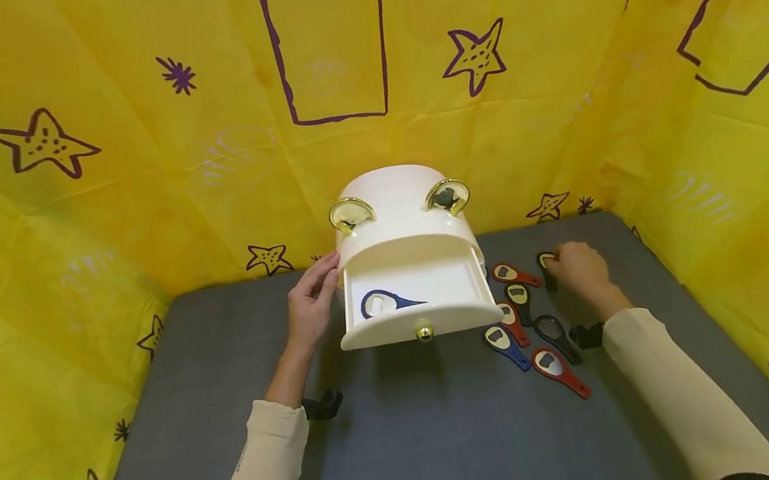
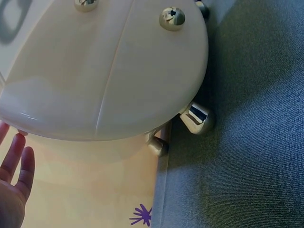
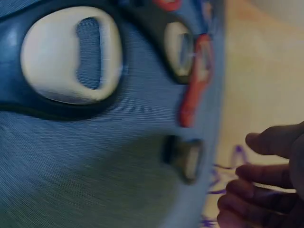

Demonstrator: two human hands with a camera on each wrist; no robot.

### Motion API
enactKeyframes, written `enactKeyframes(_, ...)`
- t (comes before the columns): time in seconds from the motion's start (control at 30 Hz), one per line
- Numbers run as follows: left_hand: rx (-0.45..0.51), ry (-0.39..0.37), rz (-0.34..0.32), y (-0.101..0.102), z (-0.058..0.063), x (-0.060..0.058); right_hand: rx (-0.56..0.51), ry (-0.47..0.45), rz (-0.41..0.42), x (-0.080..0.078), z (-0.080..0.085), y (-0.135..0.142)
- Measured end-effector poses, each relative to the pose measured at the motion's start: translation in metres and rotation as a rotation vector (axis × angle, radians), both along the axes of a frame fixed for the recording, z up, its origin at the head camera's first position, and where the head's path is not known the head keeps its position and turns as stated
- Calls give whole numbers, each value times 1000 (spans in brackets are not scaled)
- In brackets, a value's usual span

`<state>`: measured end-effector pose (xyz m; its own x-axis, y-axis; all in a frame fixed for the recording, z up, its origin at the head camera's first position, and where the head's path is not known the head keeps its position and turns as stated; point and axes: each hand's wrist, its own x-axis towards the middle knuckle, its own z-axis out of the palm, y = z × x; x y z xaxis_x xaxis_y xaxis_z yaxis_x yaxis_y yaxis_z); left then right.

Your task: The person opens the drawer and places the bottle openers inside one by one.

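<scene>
My left hand point(image 1: 311, 306) rests its straight fingertips against the left side of a rounded white drawer box point(image 1: 397, 202). In the left wrist view, the fingers point(image 2: 14, 161) touch the edge of the white body. The box's drawer point(image 1: 423, 322) is pulled out, with a blue bottle opener point(image 1: 381, 303) lying inside. On the right, my right hand point(image 1: 581, 271) is over a black bottle opener point(image 1: 547, 274), partly covering it in the head view. The right wrist view shows the thumb and bent fingers point(image 3: 263, 175) apart, with nothing between them, and that opener point(image 3: 187, 159) on the table.
Beside the drawer lie several bottle openers: red ones point(image 1: 560, 372), a blue one point(image 1: 506, 347) and black ones point(image 1: 555, 337). Two gold-rimmed round ornaments point(image 1: 448, 197) stand on the box. Yellow cloth walls point(image 1: 231, 179) enclose the grey table point(image 1: 412, 447).
</scene>
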<state>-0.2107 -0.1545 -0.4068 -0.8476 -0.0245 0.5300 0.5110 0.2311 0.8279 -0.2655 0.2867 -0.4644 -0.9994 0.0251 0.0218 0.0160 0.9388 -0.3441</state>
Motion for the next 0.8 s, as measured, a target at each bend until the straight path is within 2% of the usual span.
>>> enactKeyframes(0.13,3,6,-5,0,0,-2,70,-86,-56,-8,-18,3)
enactKeyframes(0.3,6,11,-12,0,0,-2,75,-196,-92,-11,-28,0)
enactKeyframes(0.53,-1,-4,-12,0,0,-1,-5,-163,-153,-13,-37,3)
enactKeyframes(0.7,-8,-21,-11,0,0,-2,-44,-129,-143,-14,-42,10)
enactKeyframes(0.8,-6,-21,-9,0,-1,-2,-106,-115,-146,-13,-40,14)
